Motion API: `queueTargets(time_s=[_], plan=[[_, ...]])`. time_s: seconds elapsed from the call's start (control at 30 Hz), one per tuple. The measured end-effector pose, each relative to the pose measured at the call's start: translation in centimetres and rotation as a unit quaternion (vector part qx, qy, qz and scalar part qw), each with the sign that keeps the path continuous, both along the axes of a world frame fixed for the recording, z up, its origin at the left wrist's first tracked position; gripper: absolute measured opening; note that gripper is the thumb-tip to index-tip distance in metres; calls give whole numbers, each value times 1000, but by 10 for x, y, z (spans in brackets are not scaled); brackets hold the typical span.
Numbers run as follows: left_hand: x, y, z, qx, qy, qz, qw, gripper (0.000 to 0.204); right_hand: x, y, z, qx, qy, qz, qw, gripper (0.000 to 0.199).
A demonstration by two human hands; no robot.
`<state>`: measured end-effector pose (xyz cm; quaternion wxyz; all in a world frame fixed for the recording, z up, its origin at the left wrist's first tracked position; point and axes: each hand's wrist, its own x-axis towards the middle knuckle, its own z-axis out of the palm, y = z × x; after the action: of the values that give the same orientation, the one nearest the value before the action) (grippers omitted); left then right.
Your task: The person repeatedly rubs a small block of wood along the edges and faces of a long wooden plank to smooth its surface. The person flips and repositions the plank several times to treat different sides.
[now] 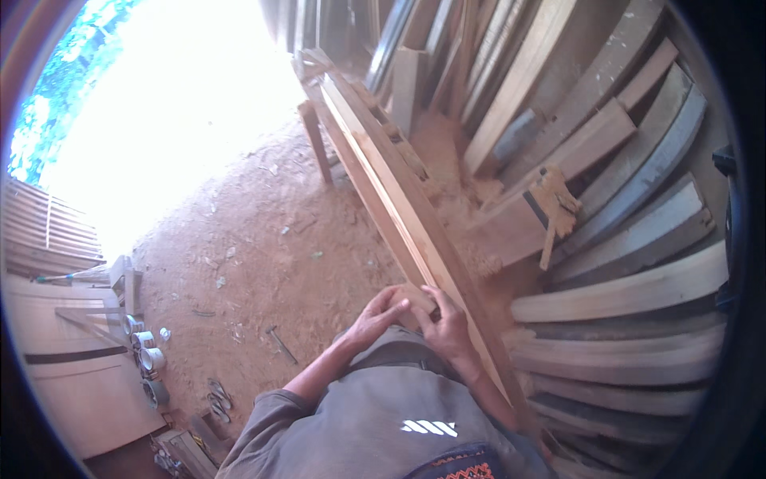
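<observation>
Handling a small tan piece (412,298) with both hands is the step in hand, judged from this view alone. The piece lies near the middle of the view, toward 5 o'clock, just in front of the worker's waist. Its kind cannot be confirmed — the fingers cover part of it.

Hand state: the left hand (377,319) and the right hand (449,329) are together, thumbs and fingers pinching the piece from 2 sides. Whether the right hand also touches the pale timber (423,231) beneath cannot be told.

Work position: the timber lies on a long bench (349,160) running from 11 o'clock to 5 o'clock. A hammer (281,345) lies on the dirt floor (231,275) between 7 and 8 o'clock, out of use. Stacked planks (614,291) fill the side from 1 to 4 o'clock.

Next move, as a judgement: any use of the piece on the timber calls for settling the grip first — 1 hand on the piece, the other free to steady the timber — and keeping fingertips clear of its edges.
</observation>
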<state>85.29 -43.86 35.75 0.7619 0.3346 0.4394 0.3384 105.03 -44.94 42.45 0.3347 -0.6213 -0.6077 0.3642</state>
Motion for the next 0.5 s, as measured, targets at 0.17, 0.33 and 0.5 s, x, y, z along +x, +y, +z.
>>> queueTargets(time_s=[0.17, 0.33, 0.5], plan=[[-14, 11, -9, -33, 86, 3, 996, 55, 17, 7, 0, 50, 17, 61, 997, 46], [-64, 56, -17, -47, 136, 172, 975, 57, 31, 27, -9, 70, -4, -70, 995, 37], [-141, 134, -21, -24, 145, 326, 934, 53, 46, 63, -47, 154, -138, -93, 974, 43]])
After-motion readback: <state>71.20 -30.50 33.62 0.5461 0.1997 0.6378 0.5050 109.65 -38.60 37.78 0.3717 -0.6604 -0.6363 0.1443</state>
